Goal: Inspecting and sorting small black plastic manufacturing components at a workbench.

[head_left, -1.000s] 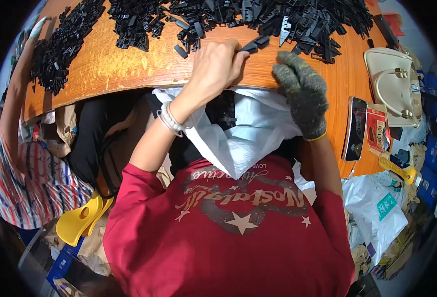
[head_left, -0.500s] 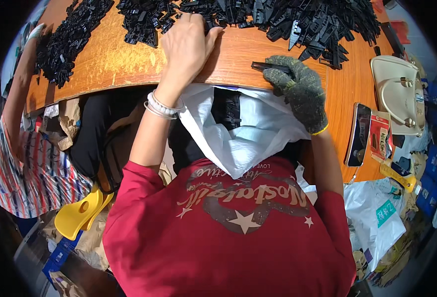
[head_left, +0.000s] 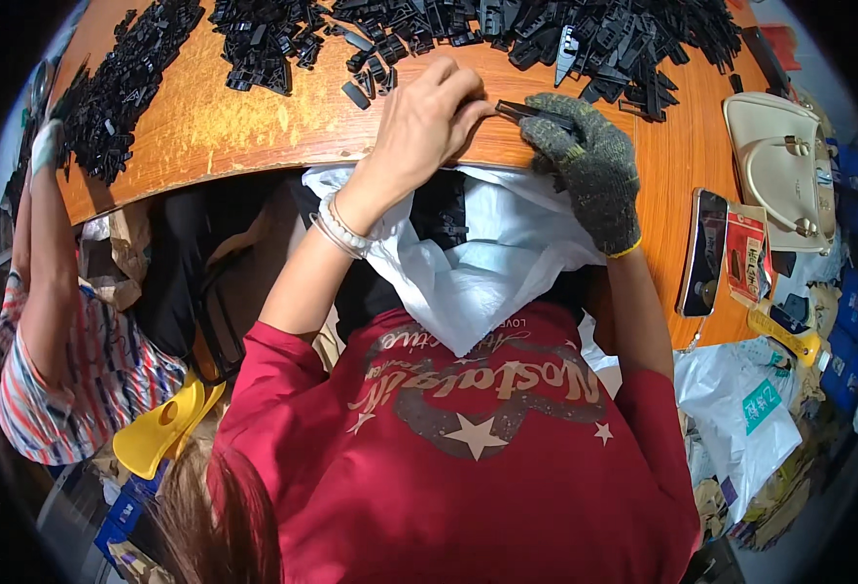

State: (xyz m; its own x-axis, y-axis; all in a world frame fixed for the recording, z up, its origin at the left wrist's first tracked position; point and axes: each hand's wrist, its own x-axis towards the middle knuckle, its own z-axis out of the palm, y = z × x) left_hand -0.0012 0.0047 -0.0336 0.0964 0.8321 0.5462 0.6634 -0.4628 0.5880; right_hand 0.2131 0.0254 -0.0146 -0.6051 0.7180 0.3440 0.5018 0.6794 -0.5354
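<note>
My right hand (head_left: 592,165), in a dark grey knit glove, grips a slim black plastic part (head_left: 531,114) just above the table's front edge. My bare left hand (head_left: 427,125) is closed, its thumb and fingertips pinched together close to the free end of that part. Whatever the left fingers hold is hidden. Beyond my left hand, small black plastic pieces (head_left: 356,94) lie loose at the rim of a pile of black plastic parts (head_left: 419,27). Below both hands, a white sack (head_left: 517,229) hangs open over my lap, with black parts (head_left: 439,209) inside.
More black parts are heaped at the far right (head_left: 624,54) and far left (head_left: 127,92). On the right side of the wooden table (head_left: 244,136) are a phone (head_left: 703,255), a red packet (head_left: 746,258) and a cream handbag (head_left: 777,165). A co-worker in a striped sleeve (head_left: 45,394) reaches in at left.
My left hand has come from the pile toward me and rightward, up to the part in my gloved hand. Small pieces now show where it was. The co-worker's arms have shifted.
</note>
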